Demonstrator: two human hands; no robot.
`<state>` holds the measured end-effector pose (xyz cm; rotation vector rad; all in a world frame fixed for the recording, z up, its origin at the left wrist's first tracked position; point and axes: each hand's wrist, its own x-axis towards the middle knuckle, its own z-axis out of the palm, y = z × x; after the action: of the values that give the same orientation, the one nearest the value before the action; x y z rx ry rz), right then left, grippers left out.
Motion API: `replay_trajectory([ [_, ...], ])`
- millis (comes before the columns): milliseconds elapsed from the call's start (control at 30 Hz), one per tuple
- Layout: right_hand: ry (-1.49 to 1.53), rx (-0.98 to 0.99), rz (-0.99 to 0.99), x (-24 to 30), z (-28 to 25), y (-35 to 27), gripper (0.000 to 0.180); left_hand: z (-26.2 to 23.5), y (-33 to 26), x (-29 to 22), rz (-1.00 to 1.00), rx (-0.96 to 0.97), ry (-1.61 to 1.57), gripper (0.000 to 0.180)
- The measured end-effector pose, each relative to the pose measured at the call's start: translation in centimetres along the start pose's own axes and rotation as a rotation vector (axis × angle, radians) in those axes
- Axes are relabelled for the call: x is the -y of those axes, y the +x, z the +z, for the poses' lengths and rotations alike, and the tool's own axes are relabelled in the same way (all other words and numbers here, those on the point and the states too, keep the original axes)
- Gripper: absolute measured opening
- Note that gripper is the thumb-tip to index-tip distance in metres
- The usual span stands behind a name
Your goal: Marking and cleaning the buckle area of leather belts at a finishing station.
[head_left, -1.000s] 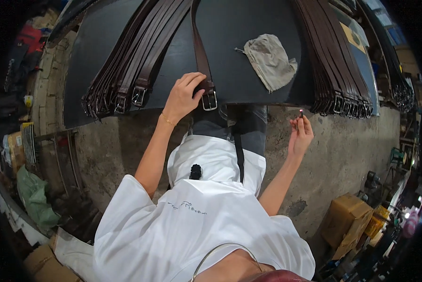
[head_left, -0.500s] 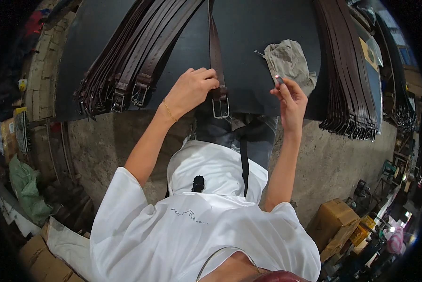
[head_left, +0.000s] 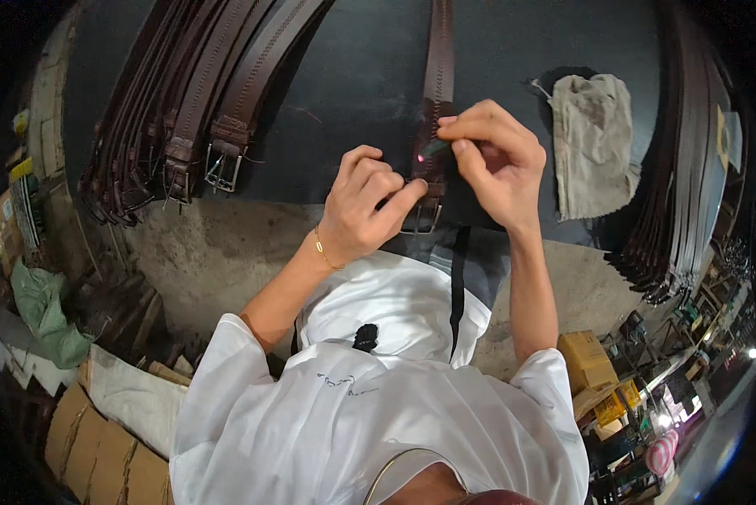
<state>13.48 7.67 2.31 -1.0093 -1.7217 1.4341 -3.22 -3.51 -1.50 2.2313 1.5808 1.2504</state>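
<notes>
A brown leather belt (head_left: 439,71) with stitching lies lengthwise on the black table, its metal buckle (head_left: 426,222) hanging at the near edge. My left hand (head_left: 363,202) is curled beside the buckle end, its fingers closed on the belt by the keeper loop. Above the belt, my right hand (head_left: 502,164) pinches a small dark tool (head_left: 434,149) with a glowing pinkish tip. That tip points down at the stitched strap just beyond the buckle; whether it touches the leather I cannot tell. The tool's exact kind is too small to make out.
On the left of the black table (head_left: 344,101) lies a stack of brown belts (head_left: 184,109) with buckles. A crumpled grey cloth (head_left: 595,147) rests right of my hand. More dark straps (head_left: 681,168) hang over the right edge. A cardboard box (head_left: 586,358) stands on the floor at right.
My right hand has moved left from beside the cloth to the belt, bringing the glowing tool over it. My left hand has shifted down toward the buckle. The whole view has shifted.
</notes>
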Motion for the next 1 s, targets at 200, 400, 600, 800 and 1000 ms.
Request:
replay_trajectory([
  [200,-0.094,0.107,-0.266,-1.4,0.1,0.0,0.017,0.6,-0.9,0.3,0.054,-0.034,0.011,0.024],
  [400,-0.16,0.12,-0.299,-1.5,0.4,0.2,0.018,0.8,-1.1,0.4,0.064,-0.065,0.01,0.025],
  [600,-0.194,0.127,-0.303,-1.3,0.5,0.2,0.019,1.0,-1.0,0.6,0.075,-0.073,0.004,0.026],
  [800,-0.21,0.13,-0.301,-1.3,0.8,0.1,0.019,0.8,-1.2,0.6,0.064,-0.064,0.013,0.024],
  [1000,-0.169,0.104,-0.284,-1.7,0.0,0.1,0.018,0.7,-0.6,0.3,0.074,-0.037,-0.098,0.022],
])
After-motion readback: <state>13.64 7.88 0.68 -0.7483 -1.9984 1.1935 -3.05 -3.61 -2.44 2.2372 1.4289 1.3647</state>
